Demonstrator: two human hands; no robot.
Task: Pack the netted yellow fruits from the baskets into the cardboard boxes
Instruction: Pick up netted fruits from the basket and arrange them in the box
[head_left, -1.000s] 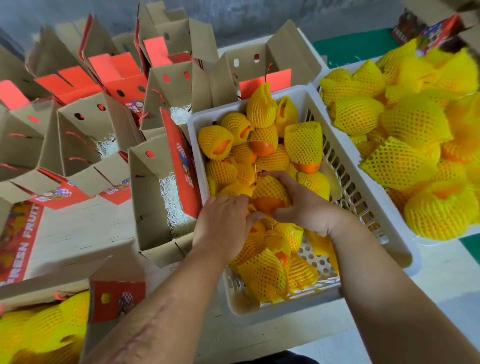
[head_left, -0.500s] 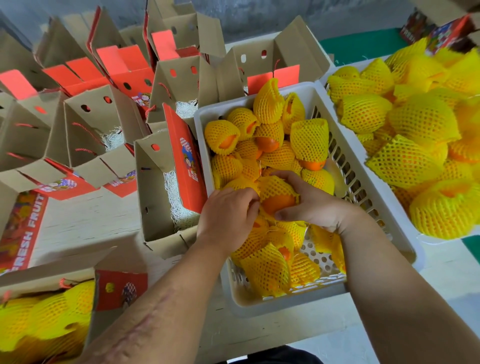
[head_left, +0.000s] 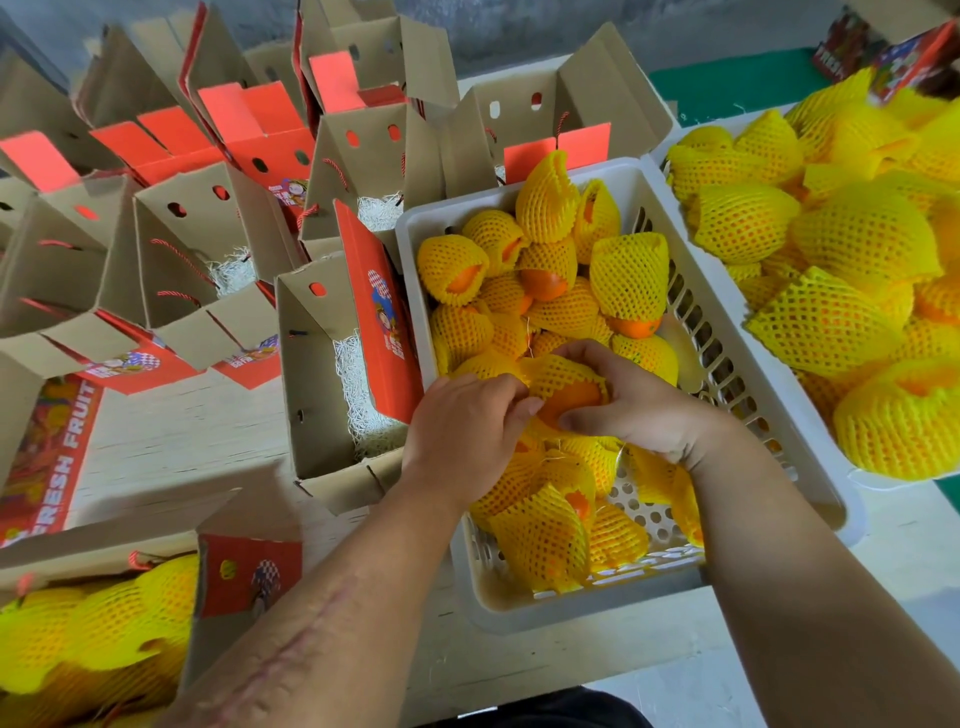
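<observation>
Elbow-deep in the harvest, a packer works over a white plastic basket (head_left: 779, 431) heaped with fruit in yellow foam netting. Both hands meet on one netted fruit (head_left: 569, 387) near the middle of the basket: the right hand (head_left: 631, 410) curls its fingers over the top and far side, thumb tucked underneath, while the left hand (head_left: 465, 434) has its fingers bent against the near edge of the net, seemingly pinching the sleeve. Orange skin shows through the open mouth of the netting between the two thumbs.

The fruit looks round, firm and fairly weighty for its size, while the net is soft, springy foam mesh that sits loosely and can slide off. A hold on the sleeve alone would likely pull the net away and leave the fruit behind; the safer grip is a full cupping of the body through the net, palm under the bulk, with the open end kept closed or turned upward. The foam gives good friction and cushions knocks, but the peel may still bruise if dropped.

An open cardboard box (head_left: 322, 395) lined with white shredded paper (head_left: 358, 400) stands just beside the basket's left wall, holding no fruit, and is probably the next destination. More open boxes stand behind it, a second basket (head_left: 883, 475) piled high sits to the right, and a filled box (head_left: 244, 571) lies at lower left.
</observation>
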